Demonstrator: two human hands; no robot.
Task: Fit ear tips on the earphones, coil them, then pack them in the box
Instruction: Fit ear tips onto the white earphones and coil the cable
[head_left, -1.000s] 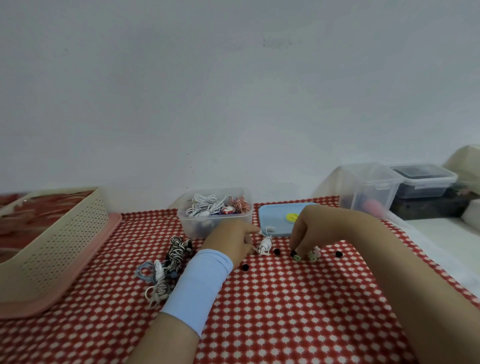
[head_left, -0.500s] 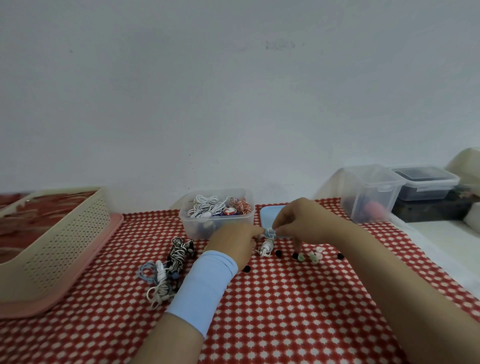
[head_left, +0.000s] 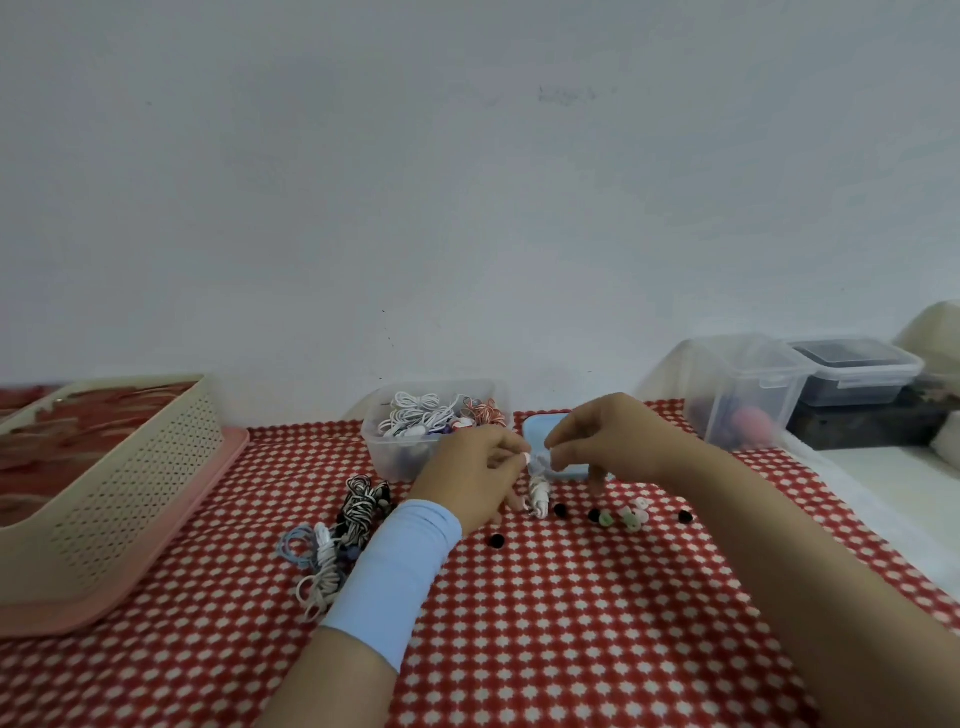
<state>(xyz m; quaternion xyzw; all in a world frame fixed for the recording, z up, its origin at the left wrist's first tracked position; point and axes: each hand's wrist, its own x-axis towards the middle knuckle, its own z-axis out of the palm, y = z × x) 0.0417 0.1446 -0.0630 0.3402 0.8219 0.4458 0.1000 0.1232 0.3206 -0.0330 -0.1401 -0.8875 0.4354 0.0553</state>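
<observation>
My left hand (head_left: 475, 475) pinches the earbud end of a white earphone (head_left: 538, 493) whose coiled cable hangs down to the red checked cloth (head_left: 545, 623). My right hand (head_left: 608, 441) meets it fingertip to fingertip, pinching something small at that earbud; the piece itself is too small to make out. Loose ear tips, black (head_left: 560, 510) and pale green and pink (head_left: 631, 514), lie on the cloth under my right hand. A clear box (head_left: 395, 452) behind my left hand holds several coiled earphones. Its blue lid (head_left: 540, 428) lies beside it.
More earphones, black-and-white (head_left: 363, 506), white and blue (head_left: 317, 561), lie left of my left forearm. A cream perforated basket (head_left: 104, 499) on a pink tray stands at the far left. Clear lidded containers (head_left: 748, 395) stand at the back right, near the cloth's right edge.
My right hand left the ear tips on the cloth, rose and moved left to meet my left hand at the white earphone's bud. My left hand lifted slightly.
</observation>
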